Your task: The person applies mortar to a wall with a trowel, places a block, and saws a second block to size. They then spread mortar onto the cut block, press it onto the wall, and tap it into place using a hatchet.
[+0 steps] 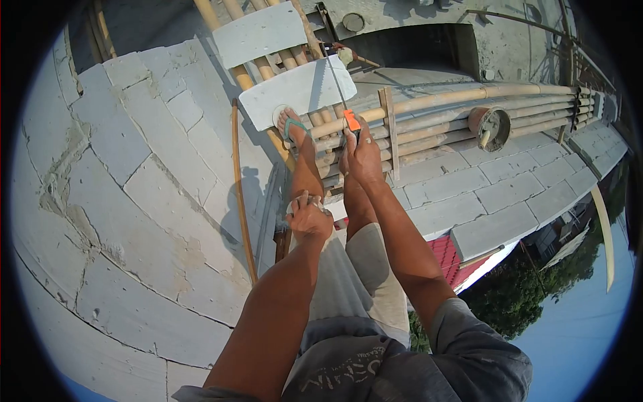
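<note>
An orange-handled tool (351, 120) is in my right hand (360, 153), its fingers closed round the handle. Its thin blade is seen nearly edge-on and points away over a white block (268, 100), where a toothed shadow falls. My left hand (311, 220) rests on my bent left leg at the knee, fingers somewhat spread; something grey shows beside it, too unclear to name. My left foot (293, 127), in a green-strapped sandal, stands on the near end of that block. A second white block (258, 35) lies beyond it on bamboo poles.
A block wall (161, 181) fills the left, with a bent pole (239, 194) beside it. Bamboo poles (435, 124) run right, carrying a mortar bucket (489, 128). More blocks (492, 201) line the right. Part of another person (344, 53) shows below, beyond the blade. Open drop at lower right.
</note>
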Demonstrator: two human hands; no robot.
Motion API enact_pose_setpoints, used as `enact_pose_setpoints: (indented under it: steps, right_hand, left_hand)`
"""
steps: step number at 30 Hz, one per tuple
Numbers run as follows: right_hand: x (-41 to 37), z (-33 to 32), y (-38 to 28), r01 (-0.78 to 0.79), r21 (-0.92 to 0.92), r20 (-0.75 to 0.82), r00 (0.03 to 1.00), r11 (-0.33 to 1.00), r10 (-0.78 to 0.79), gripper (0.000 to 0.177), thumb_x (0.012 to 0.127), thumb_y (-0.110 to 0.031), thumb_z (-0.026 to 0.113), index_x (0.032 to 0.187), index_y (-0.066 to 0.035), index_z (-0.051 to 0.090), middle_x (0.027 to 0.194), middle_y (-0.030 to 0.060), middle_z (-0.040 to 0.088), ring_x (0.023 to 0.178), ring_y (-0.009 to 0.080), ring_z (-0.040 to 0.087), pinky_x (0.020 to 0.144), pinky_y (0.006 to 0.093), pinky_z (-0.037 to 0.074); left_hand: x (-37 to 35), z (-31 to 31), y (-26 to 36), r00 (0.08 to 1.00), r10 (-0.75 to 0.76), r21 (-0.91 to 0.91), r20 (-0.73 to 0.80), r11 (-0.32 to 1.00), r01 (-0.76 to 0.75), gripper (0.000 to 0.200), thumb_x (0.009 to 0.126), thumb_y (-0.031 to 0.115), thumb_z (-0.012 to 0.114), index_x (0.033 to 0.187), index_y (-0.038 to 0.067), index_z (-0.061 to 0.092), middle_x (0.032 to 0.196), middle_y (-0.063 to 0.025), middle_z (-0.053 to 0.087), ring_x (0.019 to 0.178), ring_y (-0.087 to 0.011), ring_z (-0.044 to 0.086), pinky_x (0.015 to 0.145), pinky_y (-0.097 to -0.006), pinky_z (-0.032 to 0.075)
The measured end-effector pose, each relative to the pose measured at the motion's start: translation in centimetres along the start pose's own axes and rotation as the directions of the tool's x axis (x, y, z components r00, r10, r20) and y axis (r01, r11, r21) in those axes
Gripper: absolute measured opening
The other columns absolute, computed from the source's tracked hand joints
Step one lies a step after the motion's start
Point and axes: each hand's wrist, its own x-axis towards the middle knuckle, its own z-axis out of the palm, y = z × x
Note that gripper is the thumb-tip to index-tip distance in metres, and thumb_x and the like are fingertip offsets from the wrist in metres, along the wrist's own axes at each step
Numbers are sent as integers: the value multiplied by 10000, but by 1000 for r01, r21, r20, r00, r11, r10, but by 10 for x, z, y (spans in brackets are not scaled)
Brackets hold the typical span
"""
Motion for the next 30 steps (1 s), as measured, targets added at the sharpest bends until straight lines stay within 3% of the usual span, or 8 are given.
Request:
enact_pose_setpoints:
  steps: [18, 30]
  right_hand:
    - [-2, -1, 1, -17, -33, 5, 1000, 999, 17, 481, 1002, -206, 541, 1428, -21, 415, 1337, 297, 528, 1267, 511, 447, 1079, 535, 364]
    - [-4, 9, 3, -23, -28, -12, 1000, 999, 22, 512, 1000, -231, 543, 1455, -50, 393, 1353, 358, 494, 1320, 537, 392, 1129, 525, 310]
  left_hand:
    - [1, 26, -12, 992, 57, 19, -116, 998, -55, 450, 596, 290, 741, 1045, 297, 712, 1355, 83, 535, 1221, -199, 477, 920, -477, 402]
    - [2, 19, -14, 987, 93, 34, -129, 995, -89, 416, 631, 319, 740, 1044, 281, 706, 1351, 81, 545, 1224, -174, 490, 903, -465, 409]
